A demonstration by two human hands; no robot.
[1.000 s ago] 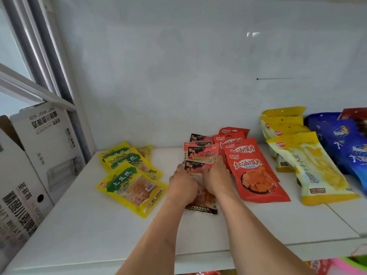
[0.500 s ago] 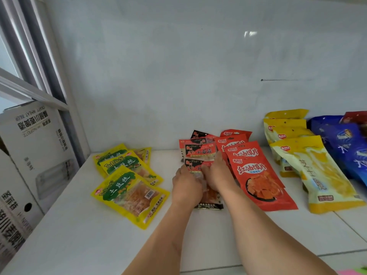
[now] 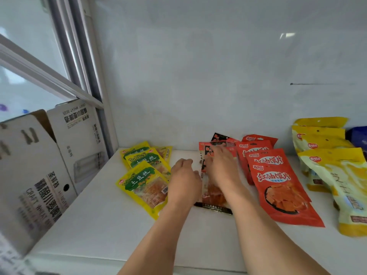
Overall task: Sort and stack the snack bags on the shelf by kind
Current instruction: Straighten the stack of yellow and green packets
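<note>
Fingers [image 3: 215,155] spread over red-black bags [image 3: 213,195] (blurred), white shelf [image 3: 111,225]

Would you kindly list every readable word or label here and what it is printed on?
"TuDouSi" and "土豆丝": front yellow-green bag.
"红油馍片": front red bag.
"CRAFT WHEAT BEER": white carton, printed upside down.
Black-red bags under both hands, yellow bags: print too blurred.

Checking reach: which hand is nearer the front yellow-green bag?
Left. The left hand sits right at the front yellow-green bag's right edge; the right hand lies farther right, on the red-black bags.
</note>
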